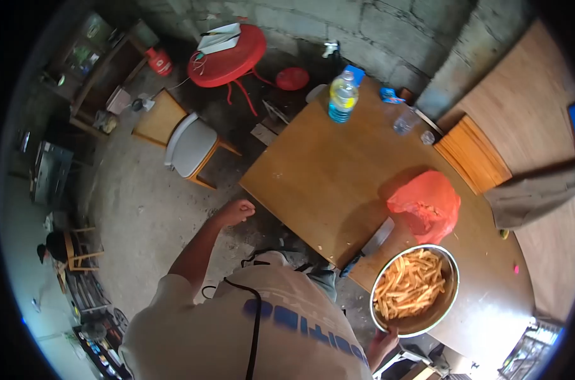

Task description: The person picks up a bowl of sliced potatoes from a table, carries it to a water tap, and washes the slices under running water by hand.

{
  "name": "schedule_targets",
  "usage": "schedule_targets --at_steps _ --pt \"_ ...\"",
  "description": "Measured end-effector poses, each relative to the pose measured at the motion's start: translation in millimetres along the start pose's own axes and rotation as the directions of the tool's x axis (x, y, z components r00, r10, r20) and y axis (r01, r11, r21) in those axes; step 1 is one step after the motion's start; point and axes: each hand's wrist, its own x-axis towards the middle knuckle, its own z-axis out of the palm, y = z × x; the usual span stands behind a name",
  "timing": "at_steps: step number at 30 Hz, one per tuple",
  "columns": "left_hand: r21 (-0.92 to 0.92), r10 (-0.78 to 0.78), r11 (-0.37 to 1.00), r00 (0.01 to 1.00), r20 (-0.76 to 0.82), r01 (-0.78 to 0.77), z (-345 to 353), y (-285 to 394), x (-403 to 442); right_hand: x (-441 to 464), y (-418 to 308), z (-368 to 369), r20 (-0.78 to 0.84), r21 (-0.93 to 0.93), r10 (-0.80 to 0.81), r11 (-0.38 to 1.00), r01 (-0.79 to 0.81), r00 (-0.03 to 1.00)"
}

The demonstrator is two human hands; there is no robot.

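Note:
My right hand [383, 344] grips the near rim of a round metal bowl [450, 297]. The bowl is full of pale orange cut strips that look like potato or sweet potato fries [411, 284]. It is over the near right edge of the wooden table [312, 171]; I cannot tell whether it rests there. My left hand [237, 212] is off the table's left edge, fingers curled, with nothing visible in it. A wide-bladed knife [369, 246] lies at the table's near edge, left of the bowl. Just beyond the bowl sits a crumpled red plastic bag [430, 202].
On the table's far side stand a bottle with blue and yellow [343, 98], a blue packet [392, 95] and a clear plastic cup [404, 121]. A grey chair [193, 145] and a red table [237, 60] are to the left. Wooden boards [472, 155] lean at right.

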Motion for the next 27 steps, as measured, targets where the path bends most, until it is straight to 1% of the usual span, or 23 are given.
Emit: schedule_targets --at_steps 1,2,3,4,5,6,7,8,9,11,12,14,16,17,18,19,20,22,23,24,25,26,27 --pt "-0.022 -0.077 0.997 0.992 -0.096 0.075 -14.1 -21.0 -1.1 -28.1 -11.0 9.0 0.024 -0.023 -0.035 0.999 0.035 0.999" --pt "-0.029 -0.073 0.997 0.993 -0.097 0.070 -30.2 -43.8 -1.7 -52.7 -13.2 17.6 0.042 -0.033 -0.073 0.997 0.075 0.996" --pt "-0.121 -0.101 0.989 0.986 -0.135 0.084 -53.6 -91.1 -3.8 -80.8 14.5 18.8 0.053 -0.009 -0.112 0.994 0.112 0.992" --pt "-0.210 -0.163 0.969 0.974 -0.158 0.128 -66.6 -121.4 0.8 -92.6 18.1 26.3 0.080 0.002 -0.162 0.987 0.162 0.984" --pt "-0.218 -0.155 0.968 0.978 -0.143 0.121 -83.2 -160.5 8.2 -112.7 21.7 35.7 0.097 0.009 -0.211 0.977 0.211 0.973" --pt "-0.268 -0.195 0.951 0.971 -0.137 0.153 -106.0 -197.0 17.4 -141.3 25.5 60.0 0.090 0.009 -0.232 0.973 0.232 0.969" --pt "-0.313 -0.231 0.932 0.964 -0.132 0.180 -128.1 -231.9 31.2 -169.4 33.6 91.9 0.036 -0.008 -0.265 0.964 0.265 0.964" --pt "-0.350 -0.265 0.915 0.953 -0.145 0.201 -150.4 -248.7 37.8 -191.7 51.2 121.2 -0.022 -0.026 -0.289 0.957 0.288 0.957" --pt "-0.378 -0.304 0.897 0.940 -0.153 0.229 -173.8 -273.5 44.2 -203.1 70.1 140.1 0.045 -0.061 -0.290 0.954 0.293 0.956" --pt "-0.468 -0.321 0.856 0.936 -0.145 0.221 -217.7 -340.4 67.9 -234.9 105.2 191.4 0.218 -0.084 -0.163 0.979 0.185 0.962" --pt "-0.446 -0.290 0.873 0.945 -0.152 0.196 -244.5 -370.8 70.6 -251.9 124.4 226.2 0.309 -0.106 -0.117 0.982 0.156 0.944" --pt "-0.440 -0.271 0.877 0.955 -0.119 0.194 -273.5 -398.1 67.4 -257.5 175.9 285.1 0.192 -0.128 -0.156 0.975 0.182 0.969" --pt "-0.305 -0.282 0.930 0.929 -0.239 0.203 -324.9 -384.4 35.2 -280.1 211.0 361.4 0.235 -0.100 -0.082 0.989 0.108 0.968" --pt "-0.286 -0.276 0.936 0.932 -0.233 0.206 -351.6 -346.6 21.9 -289.3 224.3 397.1 0.331 -0.130 0.050 0.992 -0.007 0.942" --pt "-0.412 -0.245 0.897 0.956 -0.161 0.161 -369.6 -291.4 11.4 -304.9 235.6 437.1 0.420 -0.160 0.176 0.980 -0.118 0.890" --pt "-0.533 -0.211 0.835 0.974 -0.084 0.135 -381.7 -244.6 3.7 -321.8 249.0 476.8 0.472 -0.156 0.189 0.979 -0.129 0.861" --pt "-0.514 -0.207 0.846 0.976 -0.070 0.143 -395.6 -208.8 6.3 -339.2 261.5 522.1 0.524 -0.153 0.198 0.979 -0.137 0.828" --pt "-0.488 0.012 0.873 0.999 0.044 0.011 -417.8 -153.7 26.2 -339.7 291.6 588.4 0.465 -0.256 0.341 0.935 -0.245 0.817" --pt "-0.476 0.012 0.879 0.998 0.057 0.016 -428.5 -138.6 44.3 -331.3 312.5 617.0 0.502 -0.226 0.370 0.928 -0.295 0.781" --pt "-0.432 0.005 0.902 1.000 0.007 -0.002 -433.8 -125.2 61.3 -314.9 336.5 641.3 0.543 -0.198 0.400 0.916 -0.350 0.739" --pt "-0.381 -0.002 0.924 0.999 -0.037 -0.012 -442.0 -115.3 79.7 -292.3 365.7 667.1 0.538 -0.228 0.404 0.915 -0.334 0.740" --pt "-0.354 -0.018 0.935 1.000 -0.018 0.010 -450.1 -110.5 94.4 -274.3 393.9 688.9 0.525 -0.257 0.416 0.909 -0.328 0.743" --pt "-0.263 -0.029 0.965 0.999 -0.038 0.018 -458.8 -107.8 110.3 -261.9 409.4 717.7 0.502 -0.240 0.415 0.910 -0.339 0.759"
